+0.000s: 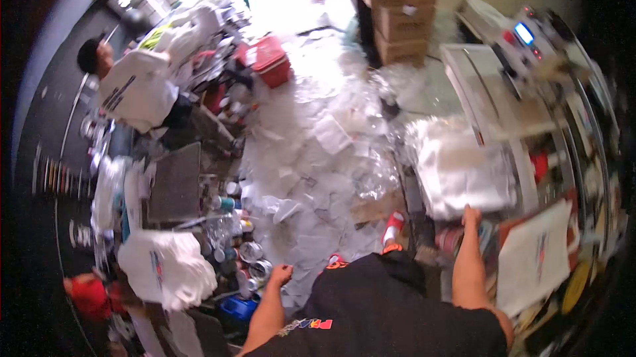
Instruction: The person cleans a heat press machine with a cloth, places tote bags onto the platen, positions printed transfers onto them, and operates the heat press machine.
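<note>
My left hand (283, 275) hangs low beside my body with its fingers curled in. Nothing shows in it. It is nearest to several cans and jars (260, 268) on the floor. My right hand (472, 216) is stretched forward at the front edge of a stack of white cloth pieces (467, 175). Whether its small, blurred fingers touch or grip the cloth I cannot tell. A white printed cloth (535, 257) lies on a flat board to the right of that arm.
Paper sheets and clear plastic litter the floor (308, 178). At the left, a person in a white shirt (139, 88) stands by piled goods and a red bin (268, 60). Cardboard boxes (404, 22) stand behind. A machine with a lit screen (524, 33) is at right; printed white cloths (162, 267) lie at left.
</note>
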Tool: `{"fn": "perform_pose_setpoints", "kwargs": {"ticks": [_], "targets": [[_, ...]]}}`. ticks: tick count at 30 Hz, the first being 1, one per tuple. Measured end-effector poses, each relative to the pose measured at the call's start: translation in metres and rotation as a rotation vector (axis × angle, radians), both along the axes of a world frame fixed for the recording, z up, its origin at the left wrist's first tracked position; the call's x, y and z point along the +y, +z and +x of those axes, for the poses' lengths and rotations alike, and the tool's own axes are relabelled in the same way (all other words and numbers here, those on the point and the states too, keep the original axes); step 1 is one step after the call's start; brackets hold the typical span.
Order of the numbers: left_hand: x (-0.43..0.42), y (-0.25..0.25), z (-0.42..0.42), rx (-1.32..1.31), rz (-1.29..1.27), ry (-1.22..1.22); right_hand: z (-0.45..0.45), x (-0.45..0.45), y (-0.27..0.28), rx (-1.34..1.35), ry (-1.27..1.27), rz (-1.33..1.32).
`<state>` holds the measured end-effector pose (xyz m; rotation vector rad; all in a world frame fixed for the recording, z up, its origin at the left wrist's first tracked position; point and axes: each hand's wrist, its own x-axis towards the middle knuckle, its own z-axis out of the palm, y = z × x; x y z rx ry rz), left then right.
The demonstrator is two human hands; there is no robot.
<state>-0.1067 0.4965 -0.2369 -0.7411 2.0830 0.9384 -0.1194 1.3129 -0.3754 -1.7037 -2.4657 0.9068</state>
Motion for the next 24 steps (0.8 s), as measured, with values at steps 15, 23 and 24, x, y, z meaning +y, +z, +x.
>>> {"fn": "perform_pose_setpoints", "kwargs": {"ticks": [15, 23, 24], "targets": [[0.175, 0.132, -0.097, 0.031, -0.204, -0.178, -0.032, 0.002, -0.003, 0.223, -0.655, -0.482], [0.138, 0.099, -0.116, 0.034, -0.197, -0.242, -0.022, 0.008, -0.007, 0.308, -0.68, -0.483], [0.134, 0.099, -0.117, 0.031, -0.197, -0.251, -0.019, 0.012, -0.012, 0.337, -0.681, -0.482]]}}
